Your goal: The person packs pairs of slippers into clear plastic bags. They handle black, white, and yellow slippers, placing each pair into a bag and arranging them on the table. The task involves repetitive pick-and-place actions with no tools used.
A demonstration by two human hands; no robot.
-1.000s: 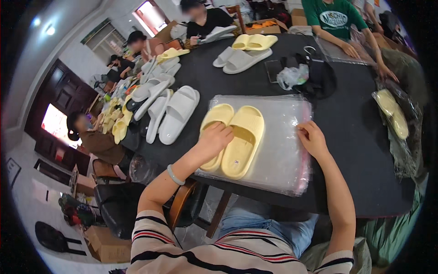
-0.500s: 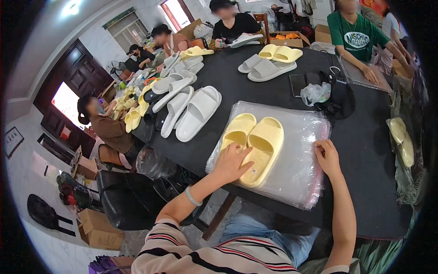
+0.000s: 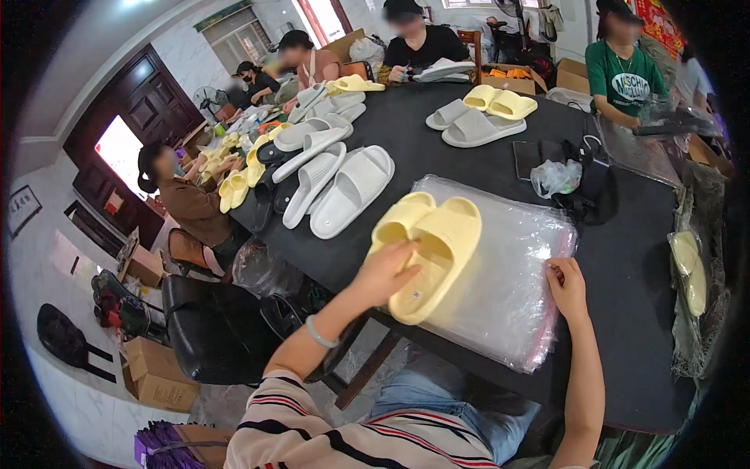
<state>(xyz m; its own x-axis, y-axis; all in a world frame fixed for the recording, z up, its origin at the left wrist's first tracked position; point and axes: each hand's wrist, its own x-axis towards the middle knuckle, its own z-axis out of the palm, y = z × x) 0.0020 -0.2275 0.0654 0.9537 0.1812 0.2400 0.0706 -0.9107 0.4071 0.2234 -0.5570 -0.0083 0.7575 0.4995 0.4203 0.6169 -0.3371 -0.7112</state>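
Observation:
My left hand [image 3: 384, 273] grips a pair of pale yellow slide slippers [image 3: 449, 252] side by side, its fingers tucked inside their openings. The pair covers the left part of a stack of clear plastic bags [image 3: 508, 293] on the black table; whether it touches the stack I cannot tell. At the stack's right edge, by the pinkish bag rims, my right hand [image 3: 566, 288] has its fingertips pressed together in a pinch. What is between those fingertips is hidden.
Large light-grey slippers [image 3: 351, 191] lie left of the stack, with more grey and yellow pairs beyond. A clear crumpled bag [image 3: 555, 178] and a dark pouch [image 3: 594, 176] lie to the right. Co-workers sit around the table; one in a green shirt [image 3: 621, 78] handles dark plastic.
My left hand has moved the yellow slippers a little leftward across the stack, tilting them. My right hand stays at the bags' right edge. The co-worker in green now lifts something dark.

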